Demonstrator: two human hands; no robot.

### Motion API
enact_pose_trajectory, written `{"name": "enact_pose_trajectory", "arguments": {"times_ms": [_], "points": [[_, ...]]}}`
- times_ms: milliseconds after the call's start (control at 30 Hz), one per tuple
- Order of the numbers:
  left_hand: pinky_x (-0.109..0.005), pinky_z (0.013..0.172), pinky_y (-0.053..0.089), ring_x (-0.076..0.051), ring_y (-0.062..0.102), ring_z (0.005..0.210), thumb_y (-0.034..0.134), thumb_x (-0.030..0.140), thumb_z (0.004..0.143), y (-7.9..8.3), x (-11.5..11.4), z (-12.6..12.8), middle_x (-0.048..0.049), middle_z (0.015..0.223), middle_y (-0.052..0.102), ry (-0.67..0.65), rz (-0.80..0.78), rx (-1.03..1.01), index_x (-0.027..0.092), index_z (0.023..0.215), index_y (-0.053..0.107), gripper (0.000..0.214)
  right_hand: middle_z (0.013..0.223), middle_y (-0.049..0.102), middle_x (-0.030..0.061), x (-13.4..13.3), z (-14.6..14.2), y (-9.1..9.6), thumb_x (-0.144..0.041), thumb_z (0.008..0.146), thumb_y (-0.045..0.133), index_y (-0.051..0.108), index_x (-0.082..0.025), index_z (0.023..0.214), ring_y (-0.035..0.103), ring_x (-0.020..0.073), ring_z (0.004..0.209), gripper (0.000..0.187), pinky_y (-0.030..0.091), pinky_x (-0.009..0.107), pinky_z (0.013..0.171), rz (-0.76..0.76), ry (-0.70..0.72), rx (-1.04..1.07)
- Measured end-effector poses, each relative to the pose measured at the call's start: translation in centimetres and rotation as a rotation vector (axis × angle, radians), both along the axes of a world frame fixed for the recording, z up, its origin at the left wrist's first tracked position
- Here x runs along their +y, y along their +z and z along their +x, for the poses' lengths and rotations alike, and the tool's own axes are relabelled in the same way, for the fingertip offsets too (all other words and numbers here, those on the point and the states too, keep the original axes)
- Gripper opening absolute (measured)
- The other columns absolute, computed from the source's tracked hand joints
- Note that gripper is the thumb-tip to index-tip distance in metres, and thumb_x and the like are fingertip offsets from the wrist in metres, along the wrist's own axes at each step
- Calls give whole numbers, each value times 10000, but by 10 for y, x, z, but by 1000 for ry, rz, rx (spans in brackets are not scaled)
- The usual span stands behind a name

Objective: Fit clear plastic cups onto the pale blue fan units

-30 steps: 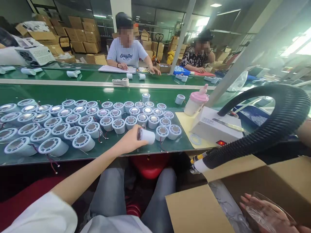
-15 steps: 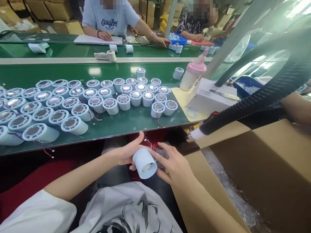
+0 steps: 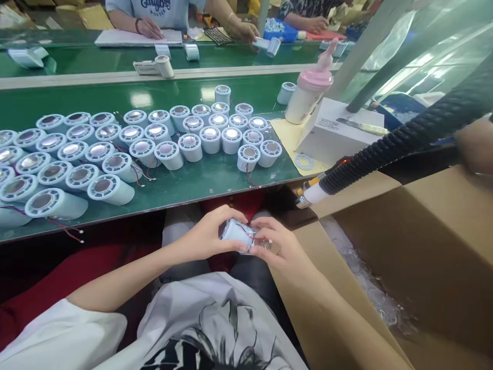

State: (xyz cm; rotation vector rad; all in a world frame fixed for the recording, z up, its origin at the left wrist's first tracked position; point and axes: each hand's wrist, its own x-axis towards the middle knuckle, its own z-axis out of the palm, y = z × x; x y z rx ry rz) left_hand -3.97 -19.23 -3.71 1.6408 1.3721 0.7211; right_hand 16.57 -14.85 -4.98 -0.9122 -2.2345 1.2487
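Above my lap, my left hand [image 3: 211,232] is wrapped round a light-blue plastic cylinder [image 3: 236,234], thumb along its near side and fingers over the top. The cylinder lies tilted on its side. At its right end, my right hand [image 3: 283,245] grips a clear plastic part [image 3: 265,245] between curled fingers, up against the cylinder. A thin dark red wire runs along the cylinder towards the right fingertips. How the two parts meet is partly hidden by the fingers.
Several similar cylinders [image 3: 169,154] with wires stand on the green table [image 3: 185,187]. A pink-topped bottle [image 3: 308,92], a white box [image 3: 339,126] and a black hose [image 3: 385,154] are right. Clear parts fill a carton [image 3: 435,252]. A co-worker's hand [image 3: 246,32] holds a pale part opposite.
The cylinder has turned from its open end facing me to lying sideways, and my left hand has closed round it. The clear part now meets its right end. Across the table, a co-worker has lifted a part.
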Motion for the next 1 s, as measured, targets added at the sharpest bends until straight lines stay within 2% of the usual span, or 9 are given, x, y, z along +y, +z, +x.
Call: {"name": "enact_pose_trajectory", "arguments": {"times_ms": [133, 267, 367, 433, 533, 633, 700, 833, 1000], "points": [[-356, 863, 473, -209, 537, 968, 815, 457, 553, -16, 0, -3, -49, 1024, 506, 13, 90, -28, 256, 1113, 621, 626, 1004, 616, 67, -4, 0, 0, -233, 908, 441, 595, -177, 667, 599, 158, 890, 292, 465, 255, 734, -25, -138, 108], [-414, 1003, 405, -258, 495, 1135, 809, 395, 594, -26, 0, -5, -92, 1185, 502, -107, 153, -21, 250, 1182, 594, 643, 875, 640, 43, -2, 0, -5, -186, 860, 444, 552, -178, 566, 612, 169, 834, 314, 469, 261, 692, -57, -283, 200], [-397, 973, 447, -233, 542, 1110, 762, 298, 674, -29, -2, -5, -90, 1213, 557, -154, 7, -181, 239, 1243, 525, 619, 803, 627, 42, 4, 2, -10, -246, 874, 434, 575, -182, 614, 638, 200, 816, 302, 525, 282, 627, -314, -331, 338], [-376, 921, 493, -217, 569, 1077, 740, 266, 699, -28, -5, -4, -90, 1222, 560, -114, -136, -313, 227, 1258, 489, 614, 838, 641, 56, 8, 5, -12, -289, 888, 441, 577, -178, 611, 646, 214, 855, 328, 556, 307, 660, -406, -250, 388], [-363, 889, 516, -217, 568, 1079, 733, 259, 707, -26, -8, -2, -100, 1247, 537, -59, -256, -408, 212, 1245, 483, 594, 1073, 637, 90, 8, 10, -17, -301, 832, 596, 647, -192, 839, 620, 231, 994, 122, 556, 341, 785, -227, -39, 319], [-353, 874, 517, -219, 567, 1084, 730, 258, 716, -25, -9, 0, -105, 1265, 526, -19, -310, -490, 215, 1247, 475, 591, 1268, 552, 124, 4, 15, -22, -258, 739, 727, 572, -236, 1133, 554, 265, 1148, 425, 514, 404, 911, 98, 106, 199], [-355, 879, 510, -218, 572, 1080, 725, 256, 726, -25, -8, 0, -105, 1268, 531, -11, -340, -552, 219, 1256, 466, 591, 1303, 535, 126, 1, 18, -26, -207, 767, 698, 549, -254, 1168, 537, 259, 1186, 431, 489, 412, 955, 252, 123, 142], [-348, 860, 520, -234, 579, 1084, 737, 257, 714, -21, -7, -3, -108, 1306, 519, -62, -335, -516, 241, 1298, 458, 647, 1307, 550, 116, -3, 22, -26, -185, 786, 680, 532, -251, 1134, 546, 240, 1191, 383, 492, 369, 960, 261, 80, 131], [-342, 933, 497, -250, 539, 1178, 757, 220, 688, -12, -7, -5, -89, 1359, 504, -158, -183, -447, 284, 1318, 485, 689, 1306, 551, 107, -4, 25, -19, -211, 779, 694, 482, -253, 1170, 548, 240, 1185, 446, 481, 376, 976, 169, 92, 160]]}}
